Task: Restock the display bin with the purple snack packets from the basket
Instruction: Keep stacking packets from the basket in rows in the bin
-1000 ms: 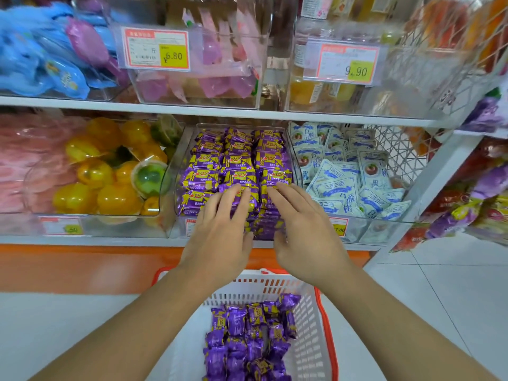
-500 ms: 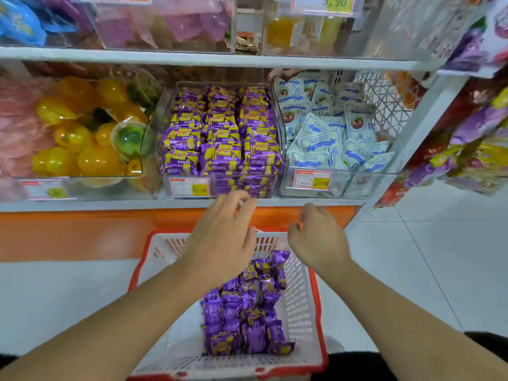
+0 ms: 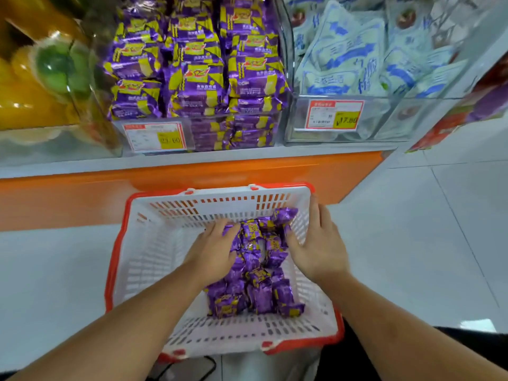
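Head view looks down on a white basket (image 3: 143, 254) with a red rim, sitting on the pale floor (image 3: 412, 243) in front of a shelf (image 3: 192, 156) with an orange front. A heap of purple snack packets (image 3: 255, 287) lies along the right half of the basket, from the near wall up to the far right corner. Both hands are down inside it. The left hand (image 3: 213, 250) rests palm down on the left edge of the heap, fingers fairly straight and close together, reaching over the top packets; whether they have closed on any packet cannot be told. The right hand (image 3: 320, 247) sits at the right side of the heap beside the basket wall, fingers spread and extended, thumb touching the packets, with nothing clasped.

Up on the shelf, the clear display bin (image 3: 198, 133) stands directly behind the basket, stacked with matching purple and yellow packets in three rows, a price tag (image 3: 156, 137) on its front. Just right of it is a bin of white and blue packets (image 3: 343, 64), and to its left a bin of yellow and green jelly cups (image 3: 41, 78).
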The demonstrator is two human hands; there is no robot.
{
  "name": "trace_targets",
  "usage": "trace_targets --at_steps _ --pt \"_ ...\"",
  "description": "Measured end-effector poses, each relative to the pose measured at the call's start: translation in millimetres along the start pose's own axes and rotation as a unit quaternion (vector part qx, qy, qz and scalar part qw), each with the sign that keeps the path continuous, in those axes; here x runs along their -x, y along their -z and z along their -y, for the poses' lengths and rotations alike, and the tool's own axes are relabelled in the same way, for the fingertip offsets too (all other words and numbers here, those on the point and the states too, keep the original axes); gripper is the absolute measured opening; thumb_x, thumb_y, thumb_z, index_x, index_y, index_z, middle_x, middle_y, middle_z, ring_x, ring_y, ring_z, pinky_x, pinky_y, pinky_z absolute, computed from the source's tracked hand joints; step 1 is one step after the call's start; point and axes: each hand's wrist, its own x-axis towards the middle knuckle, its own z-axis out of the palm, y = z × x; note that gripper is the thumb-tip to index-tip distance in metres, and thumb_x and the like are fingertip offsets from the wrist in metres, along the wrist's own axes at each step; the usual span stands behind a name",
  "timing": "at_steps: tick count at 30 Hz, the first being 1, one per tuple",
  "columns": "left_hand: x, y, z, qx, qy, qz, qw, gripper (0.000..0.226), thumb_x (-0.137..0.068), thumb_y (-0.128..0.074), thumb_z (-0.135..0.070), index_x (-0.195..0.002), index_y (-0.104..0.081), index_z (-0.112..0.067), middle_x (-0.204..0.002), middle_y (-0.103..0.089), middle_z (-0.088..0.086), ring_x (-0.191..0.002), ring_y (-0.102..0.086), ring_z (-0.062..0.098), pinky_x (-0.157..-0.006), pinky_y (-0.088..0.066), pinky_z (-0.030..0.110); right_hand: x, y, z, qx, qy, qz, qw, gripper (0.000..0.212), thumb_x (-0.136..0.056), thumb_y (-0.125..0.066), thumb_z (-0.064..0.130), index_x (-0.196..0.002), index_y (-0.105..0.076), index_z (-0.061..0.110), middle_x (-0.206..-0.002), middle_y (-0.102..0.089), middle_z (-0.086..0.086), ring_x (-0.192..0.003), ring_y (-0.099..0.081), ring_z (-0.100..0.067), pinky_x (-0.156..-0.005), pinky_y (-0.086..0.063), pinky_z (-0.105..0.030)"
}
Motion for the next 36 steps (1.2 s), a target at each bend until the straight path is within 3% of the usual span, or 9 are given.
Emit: trace_targets --at_steps 5,9,13,18,23,26,29,33,36 --pt "-33 -32 8 -0.024 0.003 0.060 0.998 0.075 -0.100 -0.059 -0.045 -0.162 -0.020 -0.033 -0.169 -0.007 0.006 -0.156 -0.012 0.035 -0.120 -0.034 0.054 1 1 0 0.015 0.000 0.003 1.000 0.100 -0.092 -0.060 0.048 -0.165 0.004 0.025 -0.152 -0.033 -0.003 -0.118 -0.050 -0.036 -0.090 -0.051 -0.050" --pt "-42 -48 10 -0.047 -0.012 0.046 0.998 0.045 -0.100 -0.063 -0.026 -0.144 -0.054 -0.024 -0.158 -0.036 0.006 -0.144 -0.031 0.035 -0.112 -0.043 0.051 0 1 2 0.026 -0.002 0.002 1.000 0.101 -0.092 -0.059 0.048 -0.164 0.007 0.027 -0.151 -0.035 -0.002 -0.118 -0.051 -0.033 -0.089 -0.051 -0.048" --pt "-36 -47 7 -0.027 -0.010 -0.019 0.999 0.034 -0.091 -0.066 -0.001 -0.117 -0.069 -0.022 -0.134 -0.054 0.002 -0.127 -0.046 0.030 -0.091 -0.055 0.045 1 2 4 0.030 -0.001 0.005 1.000 0.101 -0.091 -0.059 0.046 -0.165 0.008 0.027 -0.149 -0.036 -0.004 -0.117 -0.051 -0.034 -0.089 -0.051 -0.049" --pt "-24 4 3 0.106 -0.030 -0.092 0.990 0.013 -0.095 -0.070 -0.018 -0.105 -0.075 -0.025 -0.105 -0.059 -0.006 -0.101 -0.060 0.018 -0.083 -0.054 0.038 2 7 7 0.029 -0.007 0.015 0.999 0.102 -0.091 -0.059 0.047 -0.164 0.010 0.029 -0.150 -0.036 -0.003 -0.120 -0.050 -0.033 -0.091 -0.052 -0.051" --pt "7 106 -18 0.253 -0.032 -0.108 0.961 0.011 -0.087 -0.073 -0.023 -0.091 -0.076 -0.033 -0.093 -0.067 -0.010 -0.085 -0.063 0.009 -0.082 -0.052 0.030 -2 23 21 0.063 -0.056 0.055 0.995 0.100 -0.088 -0.058 0.048 -0.163 0.005 0.026 -0.156 -0.030 -0.014 -0.138 -0.036 -0.037 -0.113 -0.039 -0.051" --pt "38 167 -33 0.410 -0.017 -0.080 0.908 0.006 -0.089 -0.075 -0.022 -0.087 -0.074 -0.027 -0.087 -0.075 -0.001 -0.082 -0.071 0.019 -0.076 -0.056 0.038 -10 46 51 0.132 -0.042 0.041 0.990 0.088 -0.082 -0.061 0.038 -0.156 -0.021 0.014 -0.148 -0.034 -0.018 -0.137 -0.037 -0.040 -0.115 -0.034 -0.047" --pt "71 218 -42 0.556 -0.004 -0.060 0.829 0.011 -0.092 -0.074 -0.025 -0.089 -0.072 -0.015 -0.088 -0.071 0.006 -0.081 -0.068 0.019 -0.080 -0.059 0.042 -22 86 106 0.072 0.026 0.086 0.993 0.066 -0.081 -0.064 0.024 -0.143 -0.043 0.014 -0.135 -0.048 -0.013 -0.126 -0.052 -0.037 -0.105 -0.045 -0.043" --pt "107 264 -45 0.715 0.013 -0.058 0.697 0.018 -0.084 -0.072 -0.030 -0.084 -0.066 -0.012 -0.083 -0.063 0.007 -0.071 -0.065 0.019 -0.075 -0.057 0.042 -13 149 171 -0.162 0.215 0.146 0.952 0.078 -0.074 -0.072 0.016 -0.146 -0.047 0.033 -0.132 -0.055 0.002 -0.104 -0.066 -0.014 -0.089 -0.056 -0.033" --pt "120 278 -40 0.792 0.020 -0.047 0.609 0.026 -0.088 -0.062 -0.037 -0.087 -0.066 -0.012 -0.092 -0.066 0.015 -0.078 -0.066 0.027 -0.075 -0.057 0.041 6 182 198 -0.180 0.353 0.109 0.912 0.083 -0.079 -0.084 0.011 -0.150 -0.047 0.031 -0.142 -0.047 0.008 -0.122 -0.059 -0.013 -0.091 -0.054 -0.028"
